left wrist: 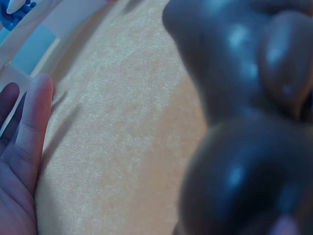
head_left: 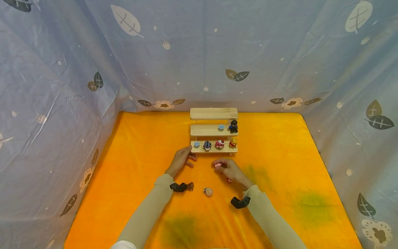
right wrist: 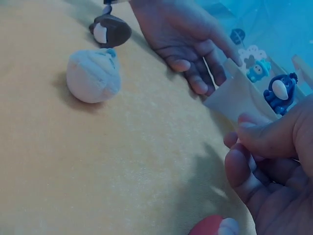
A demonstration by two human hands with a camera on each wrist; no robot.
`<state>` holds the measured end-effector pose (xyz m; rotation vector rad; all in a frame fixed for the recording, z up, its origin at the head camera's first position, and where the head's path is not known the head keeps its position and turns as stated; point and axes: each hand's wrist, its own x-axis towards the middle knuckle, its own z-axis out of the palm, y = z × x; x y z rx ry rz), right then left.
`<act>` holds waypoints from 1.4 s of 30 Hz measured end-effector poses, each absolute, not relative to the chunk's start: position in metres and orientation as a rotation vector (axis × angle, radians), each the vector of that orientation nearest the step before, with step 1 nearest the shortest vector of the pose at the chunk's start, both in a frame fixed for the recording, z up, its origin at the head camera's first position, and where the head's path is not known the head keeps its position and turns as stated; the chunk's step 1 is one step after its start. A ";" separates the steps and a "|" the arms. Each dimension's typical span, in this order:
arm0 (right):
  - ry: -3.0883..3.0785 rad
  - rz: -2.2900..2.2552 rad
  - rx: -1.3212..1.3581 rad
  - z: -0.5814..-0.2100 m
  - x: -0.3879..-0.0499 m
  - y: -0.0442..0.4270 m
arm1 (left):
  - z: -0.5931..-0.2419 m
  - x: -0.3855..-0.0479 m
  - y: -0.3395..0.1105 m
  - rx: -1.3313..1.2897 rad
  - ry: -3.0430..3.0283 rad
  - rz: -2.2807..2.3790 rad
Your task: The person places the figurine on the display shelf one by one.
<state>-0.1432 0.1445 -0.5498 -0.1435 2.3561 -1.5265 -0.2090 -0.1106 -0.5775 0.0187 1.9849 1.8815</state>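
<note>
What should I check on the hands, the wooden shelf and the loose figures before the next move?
1. Pink figure held: ok, pinched in the right hand.
2. Left hand steadying the wooden shelf: cannot tell; its fingers are at the bottom tier's left end, but pressure doesn't show.
3. Bottom row on its tier: ok, four figures side by side.
4. Middle pair off the left half: ok, both sit right of centre.
5. Room around the brown figure: not ok, it's close to the black wrist device, so a knock seems possible.
6. Red figure fully visible: not ok, the right wrist view cuts it off.
</note>
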 end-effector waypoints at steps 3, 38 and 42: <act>2.336 -1.552 -0.142 -0.549 -0.142 0.145 | -0.574 -0.209 -0.112 0.016 1.966 1.872; 2.093 -2.015 -0.184 -0.514 -0.142 0.148 | -0.576 -0.211 -0.110 0.009 1.939 1.888; 2.050 -2.058 -0.174 -0.506 -0.145 0.146 | -0.573 -0.210 -0.111 0.015 1.937 1.878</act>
